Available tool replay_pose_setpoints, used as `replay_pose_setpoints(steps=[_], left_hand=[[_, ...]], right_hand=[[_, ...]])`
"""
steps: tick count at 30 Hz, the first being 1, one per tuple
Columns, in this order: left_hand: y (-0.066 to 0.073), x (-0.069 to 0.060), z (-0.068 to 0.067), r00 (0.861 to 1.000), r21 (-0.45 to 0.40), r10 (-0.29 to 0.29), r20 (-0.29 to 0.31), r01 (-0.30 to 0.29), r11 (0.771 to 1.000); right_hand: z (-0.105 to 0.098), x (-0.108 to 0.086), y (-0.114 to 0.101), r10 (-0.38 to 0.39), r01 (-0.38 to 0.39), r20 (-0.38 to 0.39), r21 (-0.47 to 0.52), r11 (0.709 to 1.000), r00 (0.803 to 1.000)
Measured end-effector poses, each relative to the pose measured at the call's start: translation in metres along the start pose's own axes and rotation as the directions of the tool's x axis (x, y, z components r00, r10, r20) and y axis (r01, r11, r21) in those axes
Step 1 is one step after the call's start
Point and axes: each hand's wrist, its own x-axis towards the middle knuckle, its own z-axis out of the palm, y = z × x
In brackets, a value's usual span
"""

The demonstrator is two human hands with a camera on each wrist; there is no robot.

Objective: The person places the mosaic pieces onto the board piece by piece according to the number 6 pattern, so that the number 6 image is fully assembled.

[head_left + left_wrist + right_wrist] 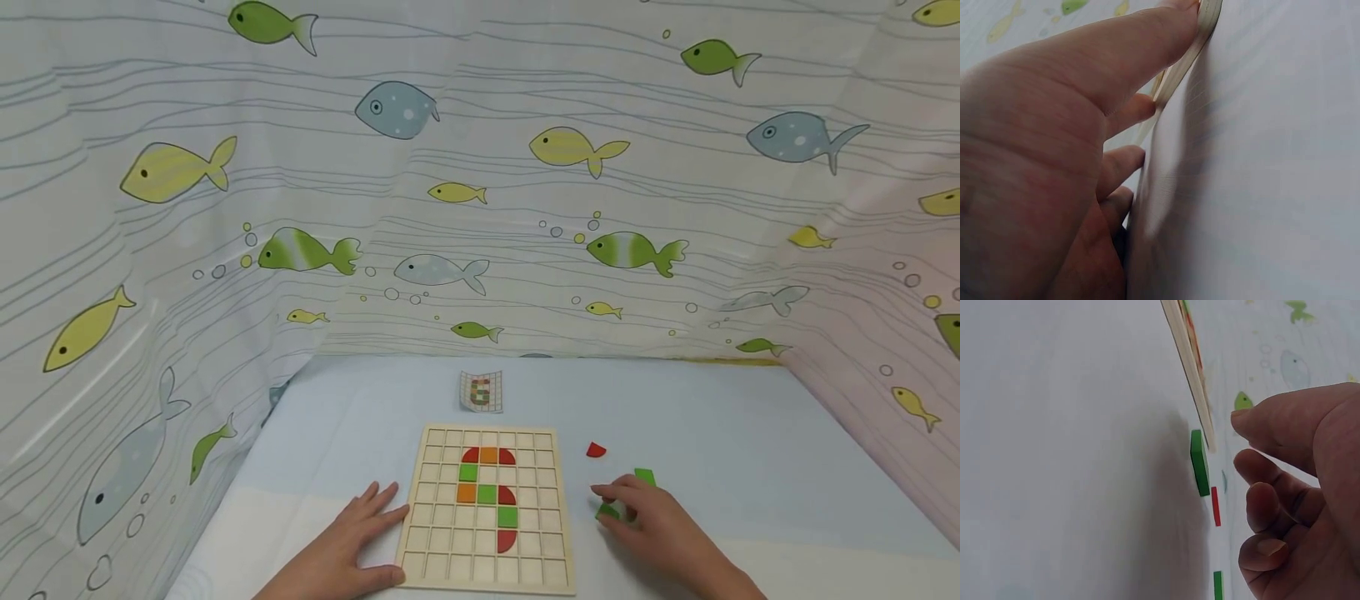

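Note:
A wooden grid board (442, 543) lies on the table, holding red, orange and green pieces in an S-like curve. Along its left edge rests my left hand (347, 542), fingers spread; the left wrist view shows the thumb (1154, 37) against the rim. Just right of the board, my right hand (651, 518) hovers over a green piece (607, 512), its fingers bent and thumb apart. In the right wrist view a gap separates those fingers from the green piece (1199, 464), so nothing is held.
A red quarter-round piece (596, 450) lies to the board's right. Another green piece (645, 477) sits just beyond my right hand. Behind the board is a small paper card (491, 404) with a coloured grid pattern. Fish-printed curtains (517, 225) enclose the table.

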Motion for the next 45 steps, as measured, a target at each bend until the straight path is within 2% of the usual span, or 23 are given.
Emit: replay_pose_setpoints(steps=[6, 12, 20, 37, 41, 45], left_hand=[[-0.001, 0.0, -0.001, 1.0, -0.01, -0.003, 0.01, 0.003, 1.0], [0.001, 0.0, -0.002, 1.0, -0.015, -0.018, 0.018, 0.018, 1.0], [0.002, 0.0, -0.002, 1.0, 0.006, -0.019, 0.003, 0.019, 1.0], [0.002, 0.002, 0.001, 1.0, 0.015, -0.007, -0.006, 0.007, 1.0], [0.001, 0.003, 0.0, 1.0, 0.011, 0.009, 0.009, -0.009, 1.0], [0.002, 0.005, -0.001, 1.0, 0.005, 0.026, 0.016, -0.026, 1.0]], right_hand=[[-0.003, -0.004, 0.005, 0.072, -0.072, 0.009, 0.003, 0.997, 0.997], [-0.001, -0.006, 0.009, 0.159, -0.159, 0.045, -0.001, 0.987, 0.986], [0.001, -0.008, 0.008, 0.194, -0.193, 0.024, -0.02, 0.981, 0.981], [0.005, -0.011, 0.01, 0.124, -0.124, -0.023, 0.002, 0.992, 0.992], [0.002, -0.008, 0.004, 0.051, -0.05, -0.053, 0.018, 0.999, 0.997], [-0.001, -0.003, -0.005, 0.003, -0.001, -0.041, 0.033, 0.999, 0.999]])
